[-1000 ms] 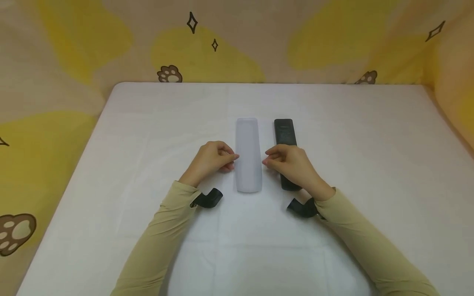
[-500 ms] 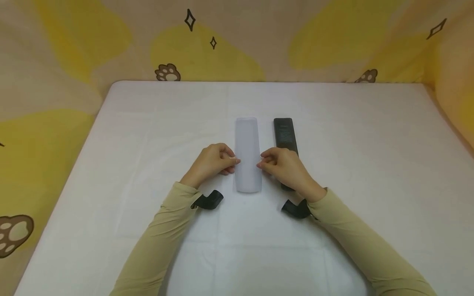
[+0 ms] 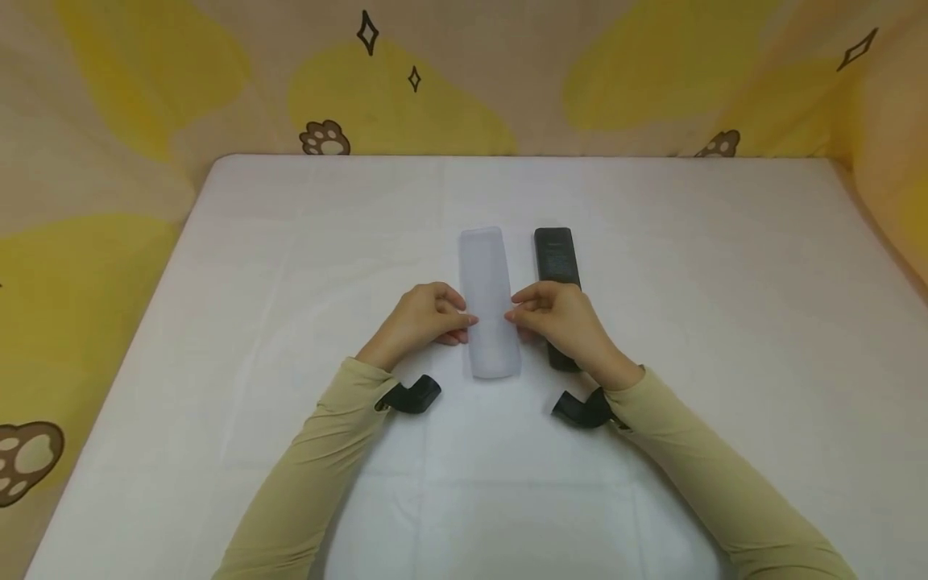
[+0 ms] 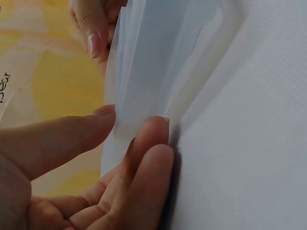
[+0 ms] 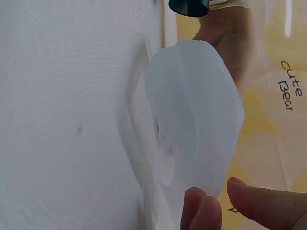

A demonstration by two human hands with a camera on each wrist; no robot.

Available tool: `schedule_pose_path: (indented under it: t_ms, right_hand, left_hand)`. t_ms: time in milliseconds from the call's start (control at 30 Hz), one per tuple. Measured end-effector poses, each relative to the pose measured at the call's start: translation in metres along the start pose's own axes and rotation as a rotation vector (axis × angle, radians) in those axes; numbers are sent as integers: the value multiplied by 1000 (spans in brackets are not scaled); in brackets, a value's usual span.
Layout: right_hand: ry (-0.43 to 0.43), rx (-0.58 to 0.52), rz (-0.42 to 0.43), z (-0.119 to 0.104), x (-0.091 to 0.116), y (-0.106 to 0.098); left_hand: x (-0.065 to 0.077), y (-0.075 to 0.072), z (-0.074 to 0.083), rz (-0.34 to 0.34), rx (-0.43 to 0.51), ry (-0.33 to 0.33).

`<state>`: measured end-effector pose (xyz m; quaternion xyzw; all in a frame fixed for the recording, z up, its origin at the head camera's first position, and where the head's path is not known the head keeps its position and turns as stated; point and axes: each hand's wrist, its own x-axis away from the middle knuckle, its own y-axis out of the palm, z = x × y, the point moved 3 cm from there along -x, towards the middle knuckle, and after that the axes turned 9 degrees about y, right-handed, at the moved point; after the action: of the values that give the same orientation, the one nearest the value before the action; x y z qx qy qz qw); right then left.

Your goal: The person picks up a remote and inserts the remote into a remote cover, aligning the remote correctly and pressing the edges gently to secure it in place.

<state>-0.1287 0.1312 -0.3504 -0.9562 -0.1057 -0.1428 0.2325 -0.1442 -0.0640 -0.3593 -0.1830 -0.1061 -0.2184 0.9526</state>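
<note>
The patterned cloth (image 5: 268, 139) beyond the edge of the tabletop (image 3: 304, 225) reads "cute Bear"; print (image 3: 559, 262) on the black device (image 3: 554, 246) is illegible.

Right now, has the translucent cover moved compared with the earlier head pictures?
Yes. Judged against the black device in the head view, the translucent cover has turned slightly, its near end swinging to the right, closer to that device.

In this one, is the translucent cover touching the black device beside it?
Apart. The head view shows a strip of white tabletop between the translucent cover and the black device, visible above and below the right hand.
</note>
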Motion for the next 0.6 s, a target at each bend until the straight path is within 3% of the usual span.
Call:
schedule_pose_path:
  t_ms: [333,600]
  right_hand:
    - [5,-102,5,2,-1,-2]
    - [14,-163,-39,4,-1,-3]
  left_hand:
    - [-3,7,-1,-52,59,25]
    - [0,8,3,-53,-49,49]
